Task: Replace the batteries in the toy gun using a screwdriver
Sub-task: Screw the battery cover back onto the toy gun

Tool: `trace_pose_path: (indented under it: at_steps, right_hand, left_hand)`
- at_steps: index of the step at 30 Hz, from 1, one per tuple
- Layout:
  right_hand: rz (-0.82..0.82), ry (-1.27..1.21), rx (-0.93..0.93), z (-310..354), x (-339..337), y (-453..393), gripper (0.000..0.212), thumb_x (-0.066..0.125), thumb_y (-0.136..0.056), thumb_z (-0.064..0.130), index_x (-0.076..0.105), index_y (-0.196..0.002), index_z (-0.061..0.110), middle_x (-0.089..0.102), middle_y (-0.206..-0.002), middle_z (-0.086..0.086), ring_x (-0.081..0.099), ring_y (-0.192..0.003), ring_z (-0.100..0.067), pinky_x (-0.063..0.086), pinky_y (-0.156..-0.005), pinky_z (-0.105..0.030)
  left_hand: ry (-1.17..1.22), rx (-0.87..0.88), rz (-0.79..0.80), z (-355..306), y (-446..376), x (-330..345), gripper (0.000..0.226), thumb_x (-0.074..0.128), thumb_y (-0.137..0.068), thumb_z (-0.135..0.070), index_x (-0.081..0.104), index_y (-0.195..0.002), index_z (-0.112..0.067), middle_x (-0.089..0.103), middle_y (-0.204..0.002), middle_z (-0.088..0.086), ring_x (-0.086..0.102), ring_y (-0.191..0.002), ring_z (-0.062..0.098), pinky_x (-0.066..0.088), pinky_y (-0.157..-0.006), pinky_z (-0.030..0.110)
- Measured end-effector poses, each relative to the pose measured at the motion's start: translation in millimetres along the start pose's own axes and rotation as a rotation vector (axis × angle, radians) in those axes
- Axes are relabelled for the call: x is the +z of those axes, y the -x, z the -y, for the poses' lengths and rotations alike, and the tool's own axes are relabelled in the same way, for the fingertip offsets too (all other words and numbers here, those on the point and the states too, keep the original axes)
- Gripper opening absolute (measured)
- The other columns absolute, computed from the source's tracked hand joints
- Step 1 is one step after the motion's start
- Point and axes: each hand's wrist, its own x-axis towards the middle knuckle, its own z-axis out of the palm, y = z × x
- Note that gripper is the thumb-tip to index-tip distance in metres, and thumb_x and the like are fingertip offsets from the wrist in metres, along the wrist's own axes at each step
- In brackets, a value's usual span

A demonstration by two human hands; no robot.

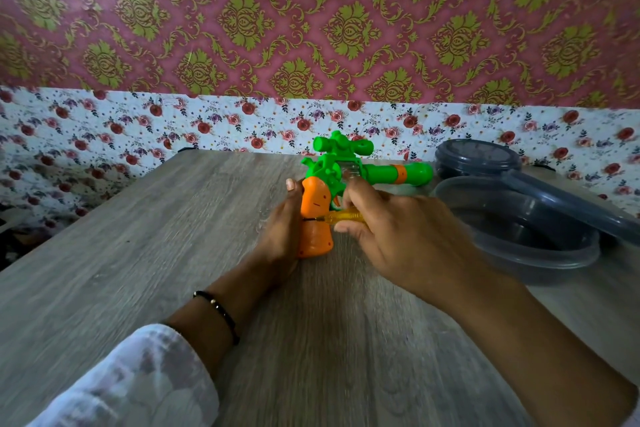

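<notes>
Standing between both hands, toy gun (pixel 332 180) meets right hand's (pixel 398 236) screwdriver (pixel 341 218).

My left hand (pixel 282 229) sits at frame center, fingers curled in a grip, thumb up. My right hand (pixel 398 229) reaches in from lower right, fingers pinched closed.

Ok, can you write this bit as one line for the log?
left hand: holds toy gun grip | right hand: holds screwdriver, tip at grip | step: screw work
</notes>
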Motion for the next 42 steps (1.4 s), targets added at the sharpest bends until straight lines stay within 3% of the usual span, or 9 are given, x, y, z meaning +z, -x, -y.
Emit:
trace_pose_path:
  at_steps: [3,9,16,21,23,31,36,40,42]
  right_hand:
    - [-0.044,0.054,0.038,-0.9,1.3,0.7,0.039,0.03,-0.091,0.052,0.045,-0.094,0.016,0.057,-0.053,0.0,0.052,-0.038,-0.02,0.04,-0.033,-0.027]
    - [0.039,-0.084,0.023,2.0,-0.2,1.4,0.026,0.037,-0.088,0.04,0.038,-0.103,0.019,0.059,-0.079,-0.003,0.051,-0.047,-0.023,0.043,-0.039,-0.036]
    - [-0.042,0.003,0.045,-1.8,0.9,1.1,0.033,0.032,-0.092,0.048,0.038,-0.095,0.016,0.058,-0.06,-0.002,0.053,-0.042,-0.023,0.037,-0.033,-0.027]
    - [0.084,-0.1,0.055,-1.9,-2.4,2.1,0.027,0.041,-0.087,0.041,0.038,-0.105,0.022,0.053,-0.079,0.006,0.05,-0.052,-0.017,0.036,-0.045,-0.028]
    - [0.093,-0.136,0.061,-2.4,-1.9,1.2,0.023,0.037,-0.089,0.039,0.04,-0.102,0.021,0.049,-0.075,0.007,0.046,-0.051,-0.016,0.035,-0.045,-0.03]
    - [-0.055,0.001,0.085,-2.7,3.9,0.7,0.058,0.024,-0.087,0.064,0.05,-0.092,0.013,0.06,-0.055,-0.002,0.057,-0.043,-0.024,0.046,-0.036,-0.033]
    - [0.008,-0.197,0.096,-1.3,1.4,3.6,0.039,0.042,-0.088,0.047,0.035,-0.115,0.021,0.044,-0.078,0.013,0.057,-0.057,-0.018,0.045,-0.049,-0.035]
    - [0.011,-0.232,0.071,-3.8,2.6,0.5,0.023,0.038,-0.091,0.038,0.042,-0.103,0.019,0.035,-0.067,0.017,0.042,-0.05,-0.008,0.034,-0.043,-0.029]
    - [-0.041,-0.193,0.037,-6.1,2.8,-0.2,0.025,0.037,-0.09,0.041,0.044,-0.096,0.018,0.046,-0.067,0.013,0.048,-0.049,-0.017,0.037,-0.041,-0.03]
  left_hand:
    - [-0.012,0.01,0.025,-0.8,0.2,0.6,0.07,0.031,-0.085,-0.07,0.055,-0.128,-0.021,0.065,-0.121,0.013,0.061,-0.113,0.033,0.043,-0.1,0.059]
    - [-0.003,0.028,0.003,-2.0,1.8,3.2,0.074,0.031,-0.082,-0.069,0.054,-0.131,-0.019,0.064,-0.123,0.015,0.06,-0.115,0.033,0.042,-0.1,0.06]
    - [-0.019,0.042,0.021,-2.6,2.6,2.7,0.072,0.029,-0.088,-0.069,0.053,-0.131,-0.016,0.065,-0.121,0.014,0.061,-0.113,0.032,0.047,-0.098,0.053]
    - [-0.004,0.019,0.007,-3.4,2.9,3.7,0.077,0.032,-0.08,-0.071,0.055,-0.127,-0.015,0.064,-0.12,0.017,0.061,-0.112,0.036,0.044,-0.099,0.059]
    - [-0.017,0.02,0.006,-2.9,2.4,3.1,0.078,0.033,-0.079,-0.073,0.055,-0.128,-0.016,0.064,-0.12,0.016,0.061,-0.112,0.035,0.044,-0.098,0.06]
    - [-0.04,0.027,0.041,-2.3,2.8,1.2,0.086,0.036,-0.075,-0.08,0.049,-0.134,-0.019,0.063,-0.124,0.015,0.062,-0.113,0.033,0.044,-0.099,0.059]
    - [-0.043,0.037,0.041,-1.6,2.5,1.0,0.075,0.03,-0.082,-0.073,0.054,-0.13,-0.02,0.065,-0.123,0.011,0.061,-0.114,0.03,0.044,-0.1,0.056]
    - [-0.04,0.04,0.01,-2.5,2.7,4.4,0.074,0.032,-0.081,-0.073,0.056,-0.127,-0.02,0.065,-0.121,0.013,0.063,-0.11,0.03,0.045,-0.098,0.057]
    - [-0.034,0.037,0.003,-2.5,2.1,5.3,0.074,0.032,-0.08,-0.073,0.059,-0.124,-0.019,0.066,-0.118,0.014,0.063,-0.108,0.03,0.046,-0.097,0.057]
